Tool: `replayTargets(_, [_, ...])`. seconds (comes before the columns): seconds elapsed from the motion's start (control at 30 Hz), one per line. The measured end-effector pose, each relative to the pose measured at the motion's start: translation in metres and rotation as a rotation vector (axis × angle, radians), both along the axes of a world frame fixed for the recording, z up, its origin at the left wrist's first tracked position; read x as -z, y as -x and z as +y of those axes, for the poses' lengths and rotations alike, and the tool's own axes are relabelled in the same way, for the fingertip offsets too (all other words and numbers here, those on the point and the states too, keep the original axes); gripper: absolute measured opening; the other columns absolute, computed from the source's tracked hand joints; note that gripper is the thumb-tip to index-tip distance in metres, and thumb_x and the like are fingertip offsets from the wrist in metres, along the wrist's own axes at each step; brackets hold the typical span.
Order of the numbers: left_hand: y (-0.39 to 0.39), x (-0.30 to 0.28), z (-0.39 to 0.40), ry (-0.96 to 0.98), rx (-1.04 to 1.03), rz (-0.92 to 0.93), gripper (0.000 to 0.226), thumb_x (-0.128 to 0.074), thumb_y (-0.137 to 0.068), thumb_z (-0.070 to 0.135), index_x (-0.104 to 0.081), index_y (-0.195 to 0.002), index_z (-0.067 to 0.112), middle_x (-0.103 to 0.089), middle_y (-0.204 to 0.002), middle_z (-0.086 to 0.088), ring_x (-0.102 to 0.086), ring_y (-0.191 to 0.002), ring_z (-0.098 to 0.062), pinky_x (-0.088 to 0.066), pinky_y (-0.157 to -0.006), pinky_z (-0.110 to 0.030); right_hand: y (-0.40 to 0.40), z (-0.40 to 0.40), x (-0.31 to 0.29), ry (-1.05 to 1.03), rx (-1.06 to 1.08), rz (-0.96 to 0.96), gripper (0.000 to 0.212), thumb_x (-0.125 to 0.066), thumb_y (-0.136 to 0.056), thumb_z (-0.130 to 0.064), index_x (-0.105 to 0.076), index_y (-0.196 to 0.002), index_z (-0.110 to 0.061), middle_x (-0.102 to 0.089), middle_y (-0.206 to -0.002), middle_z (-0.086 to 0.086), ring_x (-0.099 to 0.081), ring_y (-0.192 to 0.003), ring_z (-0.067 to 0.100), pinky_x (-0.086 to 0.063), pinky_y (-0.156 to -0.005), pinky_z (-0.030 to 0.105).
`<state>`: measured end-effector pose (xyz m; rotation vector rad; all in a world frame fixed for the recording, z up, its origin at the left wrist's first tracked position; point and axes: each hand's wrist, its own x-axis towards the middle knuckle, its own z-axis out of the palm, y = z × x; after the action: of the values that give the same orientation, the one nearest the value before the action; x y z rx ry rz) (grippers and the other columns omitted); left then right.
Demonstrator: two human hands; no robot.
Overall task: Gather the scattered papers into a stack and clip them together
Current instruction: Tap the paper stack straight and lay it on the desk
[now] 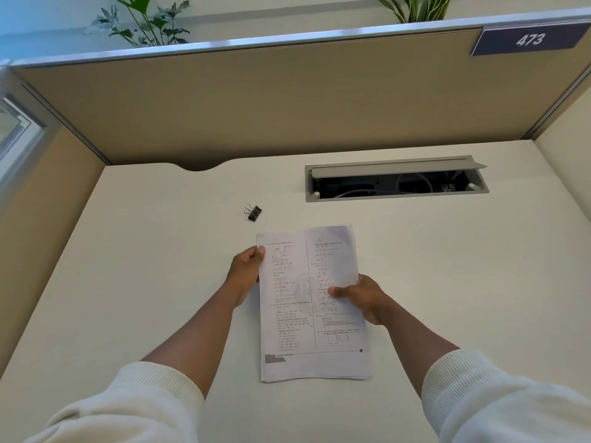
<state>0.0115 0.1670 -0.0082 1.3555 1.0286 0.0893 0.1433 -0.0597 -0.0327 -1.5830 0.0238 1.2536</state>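
A stack of printed white papers [297, 318] sits squared up in the middle of the white desk [144, 282]. My left hand [246, 273] grips the stack's left edge near the top, thumb on the sheet. My right hand [361, 298] holds the right edge at mid-height, thumb pressed on the top page. A small black binder clip [254, 212] with silver handles lies on the desk beyond the stack's upper left corner, a short way from my left hand and apart from the papers.
An open grey cable tray [396, 180] with wires inside is set into the desk at the back right. Tan partition walls [256, 103] enclose the desk on three sides. Plants stand behind the partition.
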Motion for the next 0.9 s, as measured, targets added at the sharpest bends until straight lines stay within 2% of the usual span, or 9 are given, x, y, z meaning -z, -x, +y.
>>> replayTargets(0.13, [-0.008, -0.002, 0.012, -0.037, -0.028, -0.027, 0.025, -0.046, -0.104, 0.027, -0.070, -0.096, 0.021, -0.072, -0.101, -0.005, -0.065, -0.091, -0.022, -0.053, -0.091, -0.041, -0.001, 0.001, 0.003, 0.001, -0.012, 0.003, 0.039, -0.080, -0.074, -0.005, -0.067, -0.111, -0.005, -0.073, -0.104, 0.014, -0.071, -0.094, 0.033, -0.058, -0.082, 0.046])
replayTargets(0.3, [-0.013, 0.001, 0.017, -0.006, -0.085, -0.055, 0.026, -0.054, -0.101, 0.021, -0.067, -0.120, 0.011, -0.071, -0.104, -0.007, -0.066, -0.093, -0.022, -0.055, -0.075, -0.027, -0.004, 0.001, 0.004, 0.003, -0.013, 0.007, 0.036, -0.080, -0.075, -0.004, -0.067, -0.108, -0.006, -0.073, -0.105, 0.014, -0.070, -0.094, 0.032, -0.059, -0.080, 0.043])
replayTargets(0.4, [-0.014, 0.002, 0.017, 0.018, -0.116, -0.064, 0.028, -0.056, -0.100, 0.019, -0.065, -0.125, 0.012, -0.071, -0.108, -0.008, -0.066, -0.096, -0.021, -0.054, -0.076, -0.027, -0.007, 0.002, 0.008, 0.023, -0.026, 0.018, 0.038, -0.081, -0.073, -0.003, -0.068, -0.108, -0.006, -0.074, -0.104, 0.014, -0.071, -0.095, 0.033, -0.057, -0.085, 0.047])
replayTargets(0.53, [-0.017, 0.003, 0.015, 0.053, -0.129, 0.000, 0.023, -0.051, -0.102, 0.028, -0.065, -0.115, 0.018, -0.071, -0.108, -0.005, -0.065, -0.096, -0.022, -0.055, -0.080, -0.032, -0.009, 0.006, 0.011, 0.037, -0.036, 0.013, 0.043, -0.083, -0.070, -0.005, -0.068, -0.109, -0.007, -0.074, -0.103, 0.012, -0.071, -0.095, 0.033, -0.057, -0.087, 0.049])
replayTargets(0.6, [-0.022, 0.003, 0.015, 0.077, -0.113, 0.061, 0.032, -0.047, -0.101, 0.041, -0.063, -0.113, 0.017, -0.070, -0.110, -0.007, -0.065, -0.095, -0.022, -0.052, -0.081, -0.035, -0.009, 0.008, 0.011, 0.040, -0.050, -0.004, 0.043, -0.084, -0.069, -0.006, -0.068, -0.109, -0.008, -0.074, -0.103, 0.011, -0.071, -0.095, 0.033, -0.057, -0.086, 0.048])
replayTargets(0.7, [-0.032, -0.002, 0.014, 0.119, -0.108, 0.136, 0.045, -0.044, -0.095, 0.059, -0.063, -0.103, 0.018, -0.069, -0.102, -0.004, -0.065, -0.092, -0.022, -0.048, -0.078, -0.035, -0.007, 0.011, 0.011, 0.034, -0.065, -0.012, 0.042, -0.084, -0.069, -0.006, -0.068, -0.109, -0.007, -0.074, -0.103, 0.011, -0.071, -0.095, 0.032, -0.057, -0.087, 0.049])
replayTargets(0.8, [-0.039, -0.001, 0.015, 0.148, -0.126, 0.184, 0.038, -0.047, -0.093, 0.055, -0.061, -0.102, 0.020, -0.067, -0.103, -0.004, -0.063, -0.092, -0.023, -0.047, -0.077, -0.034, -0.006, 0.013, 0.011, 0.027, -0.072, -0.011, 0.041, -0.083, -0.070, -0.005, -0.068, -0.109, -0.007, -0.074, -0.103, 0.011, -0.071, -0.095, 0.032, -0.057, -0.087, 0.048])
replayTargets(0.9, [-0.042, -0.001, 0.017, 0.165, -0.122, 0.212, 0.025, -0.044, -0.092, 0.041, -0.055, -0.090, 0.017, -0.060, -0.090, -0.005, -0.056, -0.080, -0.025, -0.043, -0.069, -0.032, -0.006, 0.014, 0.011, 0.028, -0.077, -0.012, 0.042, -0.083, -0.069, -0.004, -0.068, -0.108, -0.007, -0.075, -0.103, 0.011, -0.071, -0.095, 0.033, -0.058, -0.085, 0.048])
